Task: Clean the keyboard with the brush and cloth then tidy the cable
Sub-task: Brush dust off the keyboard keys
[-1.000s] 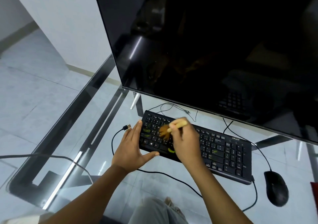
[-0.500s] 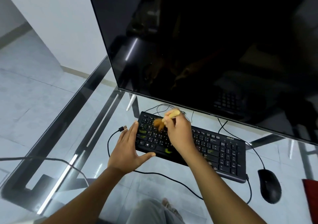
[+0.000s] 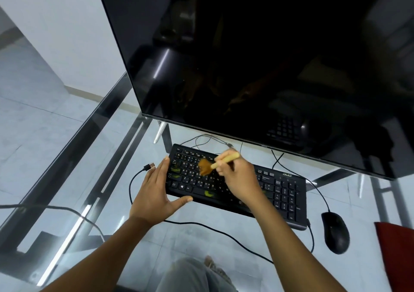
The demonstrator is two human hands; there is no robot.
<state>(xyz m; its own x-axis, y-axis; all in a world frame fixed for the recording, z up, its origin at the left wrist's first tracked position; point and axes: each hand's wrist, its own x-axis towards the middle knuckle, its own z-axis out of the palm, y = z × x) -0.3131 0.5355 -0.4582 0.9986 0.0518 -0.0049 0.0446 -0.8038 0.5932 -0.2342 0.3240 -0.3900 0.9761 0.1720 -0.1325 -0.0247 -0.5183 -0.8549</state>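
A black keyboard point(image 3: 284, 193) lies on the glass desk under the monitor, with green smudges on some left keys. My right hand point(image 3: 238, 177) grips a small brush point(image 3: 225, 160) with a pale wooden handle; its brown bristles rest on the upper left keys. My left hand point(image 3: 156, 193) is spread flat, fingers along the keyboard's left end and thumb on its front edge. The keyboard's black cable point(image 3: 224, 233) runs across the desk in front, and its loose USB plug point(image 3: 149, 166) lies left of my fingers. The red cloth point(image 3: 396, 253) lies at the right edge.
A large dark monitor point(image 3: 257, 56) stands close behind the keyboard. A black mouse point(image 3: 335, 232) sits to the keyboard's right with its cable running back. Thin wires loop behind the keyboard. Another cable point(image 3: 56, 208) crosses the glass desk point(image 3: 67, 157) at left. Knees and a foot show below.
The brush bristles have shifted slightly over the upper left keys in short strokes. My left hand has stayed braced on the keyboard's left end. The camera view has shifted a little.
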